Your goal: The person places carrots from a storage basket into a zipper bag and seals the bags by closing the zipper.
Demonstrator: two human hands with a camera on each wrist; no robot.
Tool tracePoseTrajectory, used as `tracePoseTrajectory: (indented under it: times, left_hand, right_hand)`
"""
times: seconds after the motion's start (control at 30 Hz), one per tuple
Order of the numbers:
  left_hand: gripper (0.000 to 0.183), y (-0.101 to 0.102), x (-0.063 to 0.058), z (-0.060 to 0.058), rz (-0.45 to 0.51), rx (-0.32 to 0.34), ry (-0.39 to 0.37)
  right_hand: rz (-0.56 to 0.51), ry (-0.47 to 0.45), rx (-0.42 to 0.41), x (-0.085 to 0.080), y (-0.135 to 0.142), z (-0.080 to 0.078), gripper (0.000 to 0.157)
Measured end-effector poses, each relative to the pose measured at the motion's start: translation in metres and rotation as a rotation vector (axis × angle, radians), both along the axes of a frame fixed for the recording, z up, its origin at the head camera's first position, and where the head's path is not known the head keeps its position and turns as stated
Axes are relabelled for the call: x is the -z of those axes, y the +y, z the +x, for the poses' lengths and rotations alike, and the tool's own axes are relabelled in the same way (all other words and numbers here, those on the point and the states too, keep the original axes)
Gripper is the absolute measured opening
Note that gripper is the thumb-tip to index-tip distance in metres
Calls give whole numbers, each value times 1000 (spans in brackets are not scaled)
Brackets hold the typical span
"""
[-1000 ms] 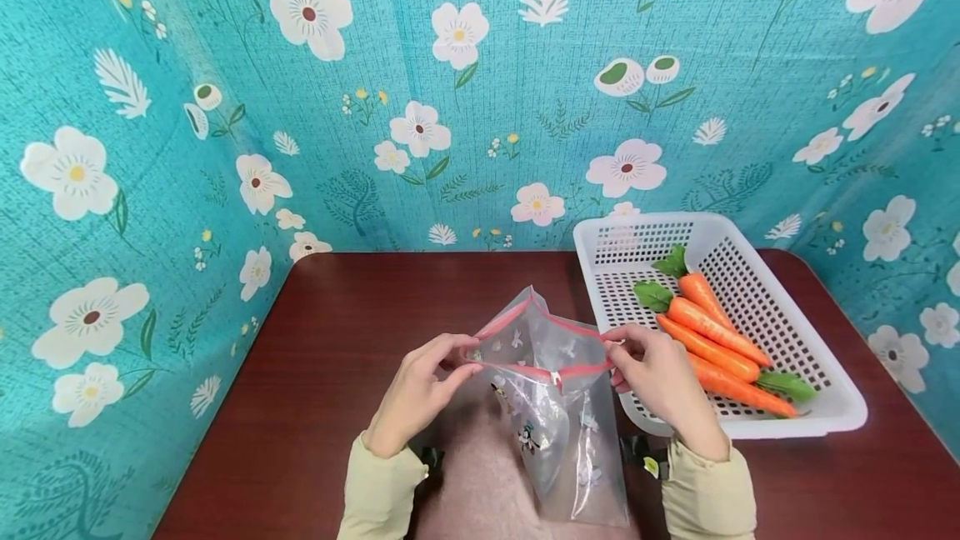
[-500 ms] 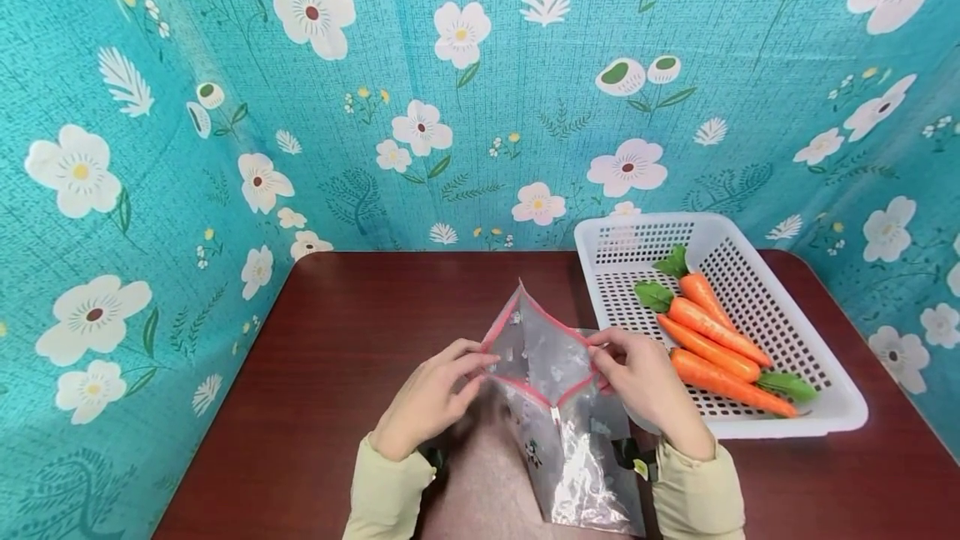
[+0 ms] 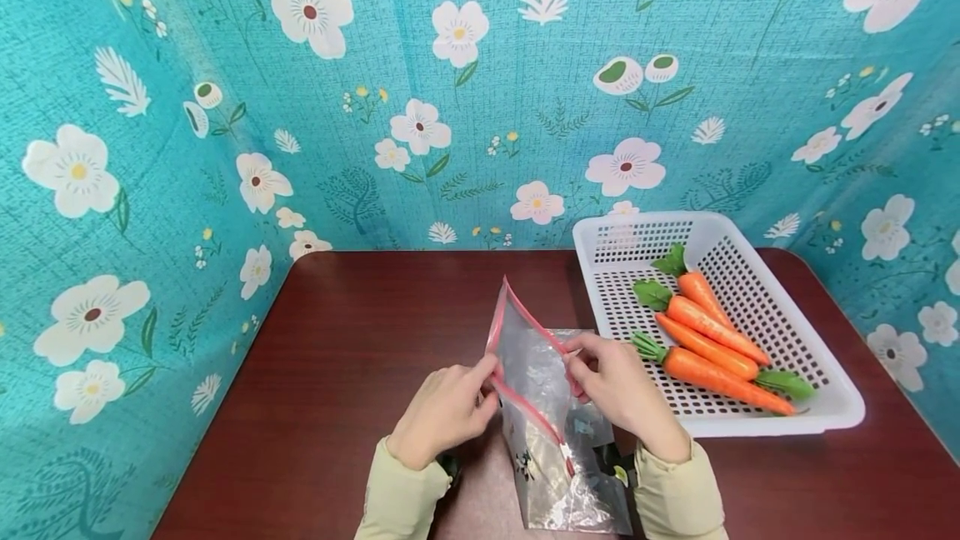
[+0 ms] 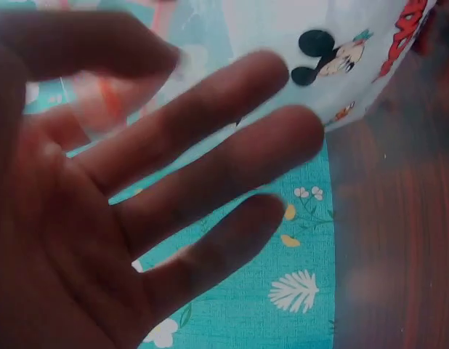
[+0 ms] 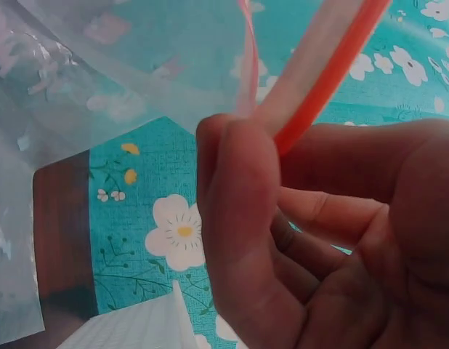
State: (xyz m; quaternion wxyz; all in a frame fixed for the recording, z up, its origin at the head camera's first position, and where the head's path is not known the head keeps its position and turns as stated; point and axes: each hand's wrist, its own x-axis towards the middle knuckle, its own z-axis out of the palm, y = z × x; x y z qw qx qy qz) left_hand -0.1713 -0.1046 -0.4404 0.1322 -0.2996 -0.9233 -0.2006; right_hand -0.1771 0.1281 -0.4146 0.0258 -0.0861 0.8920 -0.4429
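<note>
A clear plastic zipper bag (image 3: pixel 546 482) with a red zip edge and printed cartoon figures hangs between both hands, its mouth spread into a narrow diamond. At the front corner of the mouth is the slider (image 3: pixel 566 450). My left hand (image 3: pixel 450 411) pinches the left side of the rim between thumb and index finger. In the left wrist view its other fingers (image 4: pixel 224 145) extend apart beside the bag. On the opposite side, my right hand (image 3: pixel 622 386) pinches the rim, and the red strip (image 5: pixel 322 94) comes out between thumb and finger in the right wrist view.
To the right stands a white perforated plastic basket (image 3: pixel 832 373) holding several carrots (image 3: pixel 712 319) with green tops. It sits on a dark red-brown table (image 3: pixel 360 323). Teal floral cloth (image 3: pixel 480 107) hangs behind and at both sides.
The bag's mouth has narrowed and turned. My right hand has moved left, closer to my left hand, which has shifted slightly right and down. The basket and carrots stay put.
</note>
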Motion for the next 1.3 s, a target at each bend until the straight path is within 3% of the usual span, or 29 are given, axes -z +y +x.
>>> tracePoseTrajectory:
  times: [0.33, 0.5, 0.77, 0.83, 0.9, 1.03, 1.2, 1.3]
  left_hand:
    - [17, -2, -4, 1, 126, 40, -51]
    - [11, -2, -5, 3, 163, 82, -126]
    - [17, -2, -5, 4, 208, 130, -248]
    - [17, -2, -6, 3, 200, 142, -217]
    - [15, -2, -7, 3, 184, 145, -137]
    - [11, -4, -10, 1, 177, 97, -17]
    - [21, -10, -8, -1, 167, 12, -28]
    - [28, -14, -5, -5, 197, 16, -77]
  right_hand:
    - [46, -25, 25, -2, -1, 0, 11]
    - [58, -22, 27, -2, -1, 1, 13]
    - [53, 13, 4, -2, -2, 1, 12]
    - [59, 23, 5, -1, -2, 1, 12]
    - [60, 25, 9, 0, -2, 1, 13]
    - [44, -2, 30, -1, -1, 0, 14]
    - [32, -7, 50, -2, 2, 0, 13]
    - [21, -5, 55, -3, 6, -1, 12]
